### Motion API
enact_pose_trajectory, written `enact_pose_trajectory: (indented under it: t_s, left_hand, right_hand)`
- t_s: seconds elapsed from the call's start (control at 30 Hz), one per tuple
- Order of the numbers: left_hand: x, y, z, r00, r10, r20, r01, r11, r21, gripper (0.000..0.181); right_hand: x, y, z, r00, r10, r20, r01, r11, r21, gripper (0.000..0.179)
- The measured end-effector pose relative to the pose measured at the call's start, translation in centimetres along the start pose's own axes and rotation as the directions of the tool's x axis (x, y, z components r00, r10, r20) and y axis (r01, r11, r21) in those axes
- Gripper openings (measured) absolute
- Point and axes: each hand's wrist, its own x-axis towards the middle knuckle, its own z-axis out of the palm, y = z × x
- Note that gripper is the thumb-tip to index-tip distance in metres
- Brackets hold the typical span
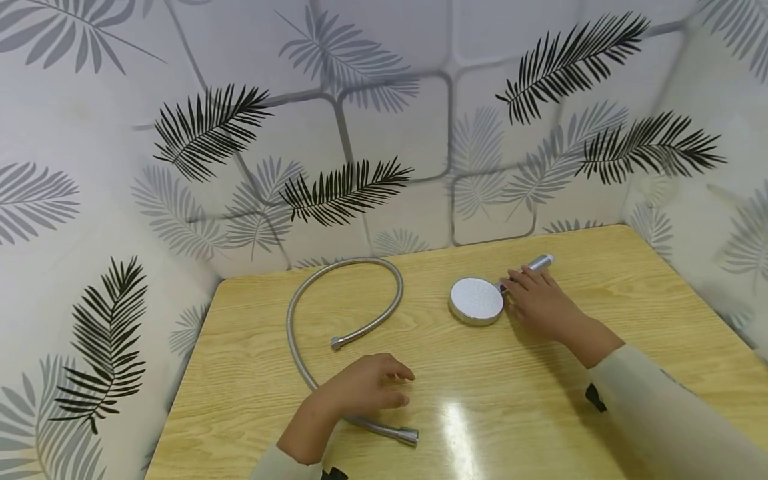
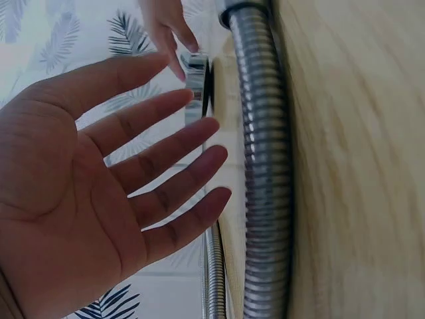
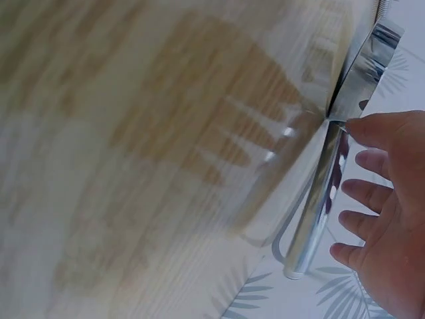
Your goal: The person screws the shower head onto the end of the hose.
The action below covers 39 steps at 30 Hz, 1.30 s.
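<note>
A round shower head (image 1: 477, 300) with a white face and chrome handle (image 3: 312, 206) lies on the table, face up. My right hand (image 1: 540, 303) reaches over its handle with fingers spread; in the right wrist view the thumb tip is right at the neck and the other fingertips are beside the handle. A flexible metal shower hose (image 1: 294, 333) lies in a loop to the left. Over its near stretch, my left hand (image 1: 367, 387) hovers, palm inward, fingers spread and holding nothing. The hose's conical end fitting (image 1: 408, 436) lies just below that hand; its hex nut end (image 1: 336, 343) lies farther back.
The wood-grain table (image 1: 240, 360) stands against a leaf-patterned wall (image 1: 390, 133) at the back, with similar covering at both sides. Light glares off the tabletop near the front middle.
</note>
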Motion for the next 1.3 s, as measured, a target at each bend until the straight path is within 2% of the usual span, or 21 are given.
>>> enact_pose_trajectory:
  t_s: [0.13, 0.43, 0.77, 0.9, 1.13, 1.3]
  left_hand:
    - [-0.5, 0.3, 0.4, 0.999, 0.004, 0.038, -0.003, 1.000, -0.031, 0.039]
    - [-0.9, 0.6, 0.9, 0.998, 0.004, 0.056, -0.006, 1.000, 0.029, 0.044]
    - [-1.3, 1.1, 1.5, 0.994, -0.033, 0.102, 0.032, 0.999, 0.009, 0.035]
    - [-1.5, 1.3, 1.8, 0.994, -0.020, 0.109, 0.018, 1.000, 0.022, 0.030]
    - [-1.3, 1.0, 2.3, 0.993, 0.035, 0.109, -0.045, 0.995, 0.088, 0.022]
    - [-1.2, 1.0, 2.4, 0.993, 0.040, 0.115, -0.050, 0.995, 0.082, 0.017]
  right_hand:
    - [0.1, 0.0, -0.1, 1.000, -0.009, 0.004, 0.009, 1.000, 0.005, 0.049]
    - [0.0, 0.2, -0.2, 0.998, -0.041, -0.044, 0.040, 0.999, -0.027, 0.043]
    - [-0.4, 0.5, 0.0, 0.992, -0.080, -0.094, 0.076, 0.996, -0.045, 0.032]
    - [-0.8, 0.4, -0.2, 0.993, -0.088, -0.075, 0.084, 0.995, -0.044, 0.031]
    - [-1.6, 0.0, -0.6, 0.993, -0.109, -0.053, 0.108, 0.994, -0.019, 0.033]
    - [-2.0, -0.1, -0.7, 0.986, -0.157, -0.062, 0.158, 0.987, 0.020, 0.029]
